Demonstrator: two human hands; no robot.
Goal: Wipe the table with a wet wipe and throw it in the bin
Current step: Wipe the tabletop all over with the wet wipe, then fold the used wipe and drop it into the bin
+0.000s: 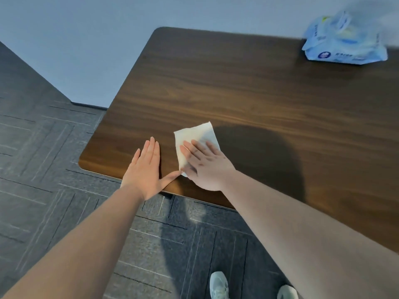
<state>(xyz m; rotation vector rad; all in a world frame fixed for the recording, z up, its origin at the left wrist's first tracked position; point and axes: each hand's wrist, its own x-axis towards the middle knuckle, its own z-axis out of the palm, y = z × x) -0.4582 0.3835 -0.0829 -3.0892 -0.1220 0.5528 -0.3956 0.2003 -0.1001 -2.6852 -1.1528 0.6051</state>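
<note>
right hand (205, 164) flat on wet wipe (196, 139); left hand (146, 169) flat on table (248, 87); pack (343, 43) far corner

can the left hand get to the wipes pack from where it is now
Probably not without stepping or leaning. The left hand lies flat at the table's near edge, while the wipes pack sits at the far right corner. Nothing blocks the bare tabletop between them; only the span does.

The counter (248, 87) is dark wood grain, smooth with a soft sheen. Under the right grip (205, 167), the wet wipe (195, 134) looks like soft matt white cloth. Far beyond, the blurred pack (345, 48) seems glossy plastic.
</note>
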